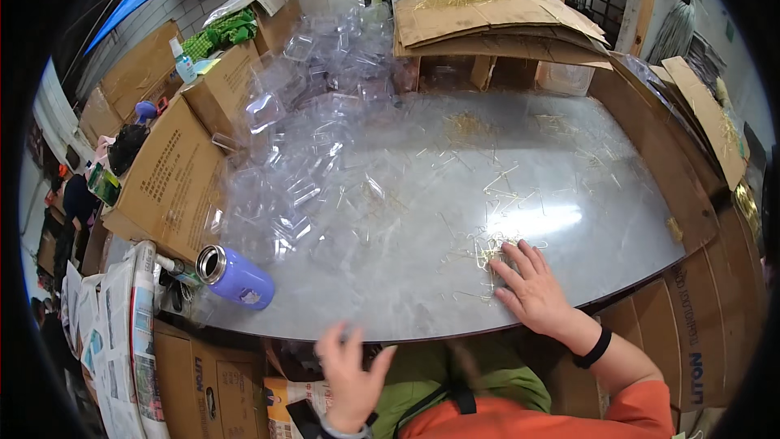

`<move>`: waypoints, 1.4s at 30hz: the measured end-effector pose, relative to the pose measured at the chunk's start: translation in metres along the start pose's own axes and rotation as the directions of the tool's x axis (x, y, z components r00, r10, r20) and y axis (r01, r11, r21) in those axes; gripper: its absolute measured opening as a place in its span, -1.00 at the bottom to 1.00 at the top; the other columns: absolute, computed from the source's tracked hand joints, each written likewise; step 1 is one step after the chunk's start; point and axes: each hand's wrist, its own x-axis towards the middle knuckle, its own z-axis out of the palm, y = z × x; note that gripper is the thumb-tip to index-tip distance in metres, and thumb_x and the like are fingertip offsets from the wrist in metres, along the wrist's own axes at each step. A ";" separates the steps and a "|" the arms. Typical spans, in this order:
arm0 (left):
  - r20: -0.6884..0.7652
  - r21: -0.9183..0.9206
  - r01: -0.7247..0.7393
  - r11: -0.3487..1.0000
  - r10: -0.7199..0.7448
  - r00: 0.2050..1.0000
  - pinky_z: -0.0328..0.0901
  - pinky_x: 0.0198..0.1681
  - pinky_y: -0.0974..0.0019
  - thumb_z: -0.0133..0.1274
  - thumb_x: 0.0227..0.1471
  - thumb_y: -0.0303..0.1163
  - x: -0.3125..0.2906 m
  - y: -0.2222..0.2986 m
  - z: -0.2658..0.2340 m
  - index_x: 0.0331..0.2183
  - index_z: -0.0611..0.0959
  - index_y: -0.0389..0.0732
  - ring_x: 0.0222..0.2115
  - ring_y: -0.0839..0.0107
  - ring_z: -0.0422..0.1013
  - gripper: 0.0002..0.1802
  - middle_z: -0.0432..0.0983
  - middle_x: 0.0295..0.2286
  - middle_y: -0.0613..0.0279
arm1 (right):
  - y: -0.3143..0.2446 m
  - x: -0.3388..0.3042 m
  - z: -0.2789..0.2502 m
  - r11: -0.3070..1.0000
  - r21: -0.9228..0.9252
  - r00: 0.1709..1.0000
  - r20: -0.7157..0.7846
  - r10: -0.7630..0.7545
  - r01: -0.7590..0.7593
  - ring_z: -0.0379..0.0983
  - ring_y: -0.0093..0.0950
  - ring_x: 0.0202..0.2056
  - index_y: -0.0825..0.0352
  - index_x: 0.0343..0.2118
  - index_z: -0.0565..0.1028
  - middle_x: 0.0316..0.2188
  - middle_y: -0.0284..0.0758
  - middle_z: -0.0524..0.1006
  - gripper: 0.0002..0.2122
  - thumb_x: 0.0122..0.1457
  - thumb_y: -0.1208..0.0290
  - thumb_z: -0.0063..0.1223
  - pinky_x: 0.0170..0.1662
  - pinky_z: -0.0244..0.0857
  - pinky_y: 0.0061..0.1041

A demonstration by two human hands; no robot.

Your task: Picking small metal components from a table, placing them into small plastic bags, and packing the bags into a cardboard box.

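Observation:
My right hand lies palm down on the grey metal tabletop, fingers spread. Its fingertips touch the near side of a loose pile of thin gold-coloured wire hooks. My left hand is raised in front of the table's near edge, off the surface. It is slightly blurred, with thumb and fingers apart, and I see nothing in it. More gold wire pieces are scattered over the middle and right of the tabletop, with a denser clump farther back.
Clear plastic boxes heap up along the left and back left. A purple bottle without a lid stands at the near left corner. Cardboard boxes line the left. Cardboard sheets lie at the back, and a cardboard wall borders the right.

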 end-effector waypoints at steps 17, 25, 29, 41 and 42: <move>0.209 -0.196 -0.168 0.966 0.208 0.955 0.26 -0.05 0.03 0.36 -0.08 -0.33 0.063 0.058 0.082 -0.12 0.65 -0.32 -0.17 0.01 0.37 -0.53 0.48 -0.21 0.00 | 0.006 -0.008 0.002 0.952 0.302 0.979 -0.204 0.009 0.054 0.26 -0.02 0.17 0.29 0.10 0.44 0.13 -0.09 0.37 -0.51 0.12 0.25 0.28 0.23 0.18 -0.09; 0.380 0.055 -0.286 0.957 0.245 0.892 -0.07 0.34 -0.15 0.39 -0.23 0.18 0.078 0.076 0.081 0.26 0.20 -0.44 0.29 -0.23 -0.02 0.27 0.12 0.22 -0.29 | 0.013 -0.017 -0.028 0.985 0.165 0.990 -0.139 -0.016 0.039 0.36 -0.23 -0.03 0.27 0.02 0.49 -0.07 -0.24 0.47 -0.52 0.04 0.23 0.32 0.03 0.28 -0.25; 0.439 -0.007 -0.324 0.946 0.294 0.849 -0.11 0.36 -0.17 0.31 -0.15 0.23 0.088 0.077 0.097 0.28 0.18 -0.42 0.32 -0.21 -0.06 0.23 0.11 0.25 -0.20 | 0.003 -0.001 -0.018 0.970 0.172 0.983 -0.090 -0.159 0.173 0.42 -0.22 -0.13 0.26 -0.08 0.54 -0.15 -0.26 0.51 -0.72 0.11 0.47 0.18 -0.04 0.37 -0.31; 0.366 -0.123 -0.403 0.907 0.419 0.831 0.04 0.30 -0.19 0.19 0.10 -0.03 0.080 0.074 0.099 0.18 0.45 -0.22 0.20 -0.12 0.19 -0.28 0.38 0.13 0.11 | 0.125 0.073 -0.041 0.890 0.093 0.894 0.081 0.440 -0.447 0.49 0.04 -0.09 0.44 -0.06 0.47 -0.09 0.05 0.44 -0.57 0.19 0.15 0.19 -0.01 0.41 -0.15; 0.360 -0.142 -0.414 0.899 0.437 0.824 0.04 0.30 -0.19 0.18 0.11 -0.06 0.081 0.072 0.100 0.18 0.46 -0.22 0.20 -0.11 0.19 -0.30 0.39 0.13 0.12 | 0.131 0.085 -0.040 0.876 0.106 0.882 0.109 0.459 -0.470 0.48 0.04 -0.07 0.44 -0.02 0.47 -0.06 0.05 0.44 -0.53 0.20 0.12 0.18 0.01 0.41 -0.16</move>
